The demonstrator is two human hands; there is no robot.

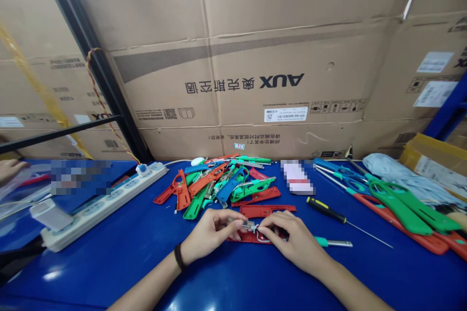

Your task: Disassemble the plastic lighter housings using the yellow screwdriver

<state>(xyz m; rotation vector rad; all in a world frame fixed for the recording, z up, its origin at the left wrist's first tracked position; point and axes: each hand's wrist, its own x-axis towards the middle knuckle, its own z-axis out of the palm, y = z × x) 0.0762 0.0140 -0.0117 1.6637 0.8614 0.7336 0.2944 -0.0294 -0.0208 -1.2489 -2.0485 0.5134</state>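
- Pinching a small steel fitting (pixel 249 226) between the fingertips of both hands, my left grip (pixel 209 235) and my right grip (pixel 290 243) are both narrow and closed on it, just above a red plastic handle (pixel 246 237) that they partly hide.
- Fitting's place: on the near side of the heap of coloured plastic handles (pixel 215 187), held over the blue counter (pixel 120 272).
- Long axis: the fitting runs roughly left to right across my view, and a bent wire loop (pixel 263 238) drops from its right end toward the red handle.
- Risk: I have it by the fingertips alone, so a loosened pinch could drop it onto the red handle or the counter. If the wire loop is under tension, it could also spring and knock the fitting out of line – I can't tell that from here.
- Right of the heap: a red plastic piece (pixel 267 210) lies just beyond my right grip, a teal-handled screwdriver (pixel 323 241) points away to the right, and a black-and-yellow screwdriver (pixel 326 210) lies farther back.
- Left of the heap: a white power strip (pixel 105 206) lies at an angle, and another person's hand (pixel 10 169) shows at the edge of view.
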